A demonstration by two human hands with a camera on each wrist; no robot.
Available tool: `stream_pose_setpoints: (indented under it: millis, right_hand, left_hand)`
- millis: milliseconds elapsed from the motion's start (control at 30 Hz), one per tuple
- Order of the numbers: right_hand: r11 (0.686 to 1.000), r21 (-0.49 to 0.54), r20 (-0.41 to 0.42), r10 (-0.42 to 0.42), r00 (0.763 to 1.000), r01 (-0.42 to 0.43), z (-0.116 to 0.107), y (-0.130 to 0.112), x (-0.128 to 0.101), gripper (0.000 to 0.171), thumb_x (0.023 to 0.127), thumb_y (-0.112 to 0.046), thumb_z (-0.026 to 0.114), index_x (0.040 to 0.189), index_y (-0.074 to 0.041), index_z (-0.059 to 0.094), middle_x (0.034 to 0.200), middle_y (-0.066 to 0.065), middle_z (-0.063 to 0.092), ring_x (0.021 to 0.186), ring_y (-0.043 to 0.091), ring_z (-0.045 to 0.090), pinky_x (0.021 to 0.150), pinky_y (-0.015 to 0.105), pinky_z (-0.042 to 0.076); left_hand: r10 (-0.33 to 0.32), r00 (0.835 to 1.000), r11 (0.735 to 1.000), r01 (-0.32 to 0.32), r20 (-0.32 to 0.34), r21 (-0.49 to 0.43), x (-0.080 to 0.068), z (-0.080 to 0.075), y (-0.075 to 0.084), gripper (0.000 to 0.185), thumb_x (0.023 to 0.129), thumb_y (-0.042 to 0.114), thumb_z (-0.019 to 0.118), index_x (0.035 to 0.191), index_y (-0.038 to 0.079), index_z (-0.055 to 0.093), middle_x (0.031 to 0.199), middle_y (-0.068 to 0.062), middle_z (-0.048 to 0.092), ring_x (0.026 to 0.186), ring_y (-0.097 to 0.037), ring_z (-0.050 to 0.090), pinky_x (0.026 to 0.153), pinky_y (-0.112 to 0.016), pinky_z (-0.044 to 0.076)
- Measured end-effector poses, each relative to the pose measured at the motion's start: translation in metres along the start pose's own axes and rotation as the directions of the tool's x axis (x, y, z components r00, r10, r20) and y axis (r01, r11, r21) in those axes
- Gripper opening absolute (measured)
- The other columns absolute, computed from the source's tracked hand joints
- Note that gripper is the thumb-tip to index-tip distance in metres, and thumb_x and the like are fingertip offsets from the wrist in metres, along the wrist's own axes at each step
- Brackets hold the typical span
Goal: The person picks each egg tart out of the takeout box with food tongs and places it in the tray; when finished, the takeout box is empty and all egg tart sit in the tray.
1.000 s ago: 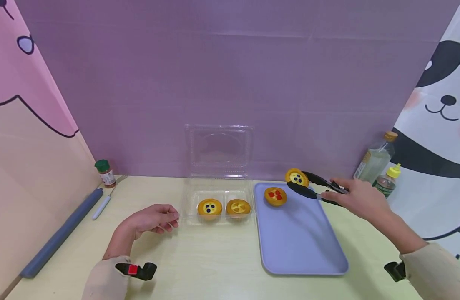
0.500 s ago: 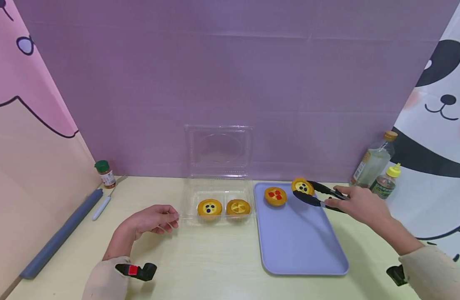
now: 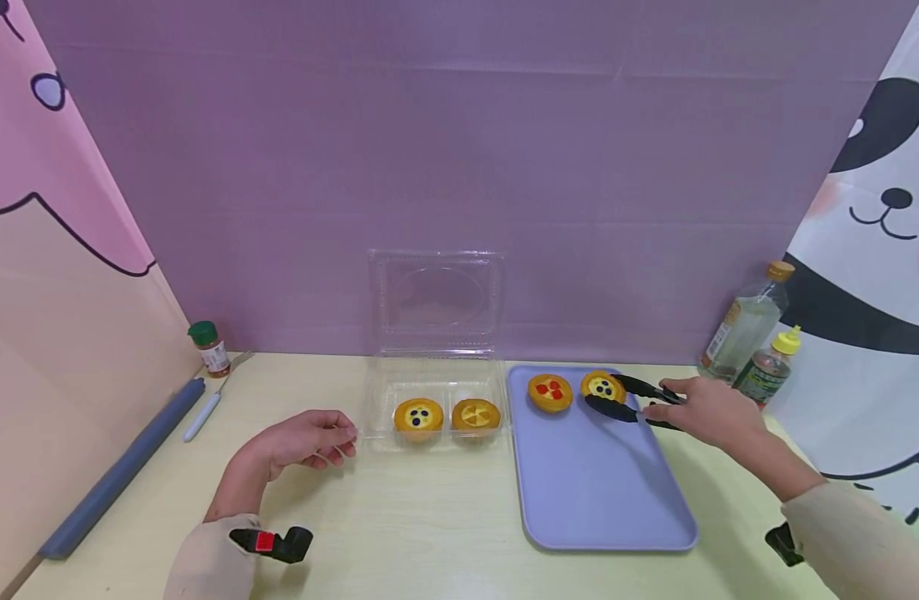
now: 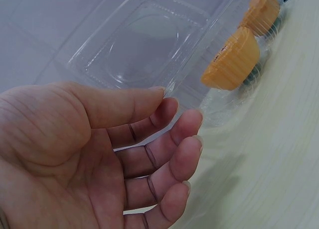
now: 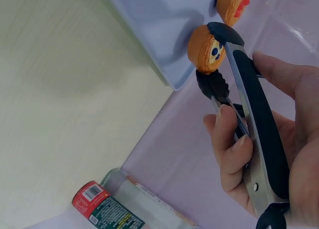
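Note:
My right hand (image 3: 665,404) grips black tongs (image 3: 624,398) whose tips clasp a blueberry tart (image 3: 603,387) low over the far end of the purple tray (image 3: 601,492). Right beside it on the tray sits a red-topped tart (image 3: 550,392). The right wrist view shows the tongs (image 5: 249,104) pinching that blueberry tart (image 5: 207,50) from both sides. My left hand (image 3: 332,442) rests on the table with loosely curled fingers (image 4: 169,154), holding nothing, just left of the clear plastic container (image 3: 377,400). Inside it lie a blueberry tart (image 3: 418,417) and a yellow tart (image 3: 476,414).
The container's lid (image 3: 437,300) stands open against the purple wall. A spice jar (image 3: 210,347), a white pen (image 3: 202,414) and a grey roll (image 3: 122,467) lie at the left. Two bottles (image 3: 744,329) stand at the right, behind my right hand.
My right hand has lowered the tongs and the blueberry tart from above the tray's far edge down beside the red-topped tart. The left hand has stayed still.

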State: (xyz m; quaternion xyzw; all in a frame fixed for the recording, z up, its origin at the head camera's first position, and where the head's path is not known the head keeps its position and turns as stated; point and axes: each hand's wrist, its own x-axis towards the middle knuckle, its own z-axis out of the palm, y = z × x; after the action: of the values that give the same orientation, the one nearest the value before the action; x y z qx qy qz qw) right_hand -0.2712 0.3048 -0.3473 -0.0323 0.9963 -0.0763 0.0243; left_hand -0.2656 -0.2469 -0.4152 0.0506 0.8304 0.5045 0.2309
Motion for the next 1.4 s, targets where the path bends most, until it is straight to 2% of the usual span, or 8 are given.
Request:
stream_pose_setpoints:
  millis: [167,433,767,1033,1400]
  right_hand:
    - [1.000,-0.005,0.017,-0.003,1.000,0.003,0.0014,-0.0009,0.0029,0.085,0.084,-0.069,0.064,0.141,-0.007,0.056,0.123,0.027,0.066,0.078,0.027,0.066,0.049,0.036,0.043]
    - [1.000,-0.003,0.060,0.004,0.998,-0.003,-0.0005,-0.0030,0.0046,0.084,0.085,-0.066,0.064,0.142,-0.006,0.054,0.131,0.031,0.060,0.089,0.035,0.067,0.053,0.039,0.046]
    - [1.000,0.007,0.095,0.002,0.996,-0.003,-0.0037,-0.0042,0.0057,0.086,0.086,-0.066,0.063,0.144,-0.005,0.052,0.133,0.029,0.060,0.084,0.028,0.067,0.054,0.038,0.046]
    - [0.998,0.061,0.129,0.014,0.991,-0.022,-0.0034,-0.0044,0.0039,0.088,0.086,-0.065,0.064,0.146,-0.003,0.048,0.105,0.017,0.072,0.063,0.015,0.065,0.052,0.037,0.046]
    - [0.998,0.066,0.143,0.011,0.990,-0.021,-0.0032,-0.0036,0.0081,0.090,0.085,-0.064,0.065,0.147,-0.001,0.046,0.106,0.018,0.072,0.063,0.016,0.065,0.052,0.036,0.047]
  left_hand:
    - [0.007,1.000,1.000,-0.007,0.003,0.003,-0.0006,0.0001,-0.0002,0.031,0.103,0.028,0.056,0.112,-0.001,0.058,0.098,-0.007,0.067,0.087,-0.021,0.063,0.076,-0.034,0.050]
    - [-0.001,1.000,1.000,0.001,-0.004,0.004,0.0007,0.0005,-0.0006,0.031,0.102,0.028,0.057,0.113,-0.001,0.059,0.098,-0.007,0.067,0.087,-0.021,0.064,0.076,-0.033,0.050]
    - [0.004,1.000,1.000,-0.004,0.007,0.003,0.0007,-0.0003,-0.0004,0.031,0.102,0.028,0.057,0.112,-0.001,0.059,0.097,-0.006,0.067,0.087,-0.021,0.064,0.076,-0.033,0.050]
    - [0.009,1.000,1.000,-0.009,0.015,0.005,0.0001,0.0007,-0.0010,0.030,0.103,0.027,0.055,0.113,-0.001,0.059,0.097,-0.006,0.067,0.088,-0.022,0.063,0.076,-0.034,0.050]
    - [0.004,1.000,1.000,-0.004,0.012,0.002,0.0003,-0.0005,-0.0004,0.030,0.103,0.027,0.056,0.113,-0.001,0.059,0.098,-0.007,0.067,0.087,-0.021,0.063,0.076,-0.034,0.051]
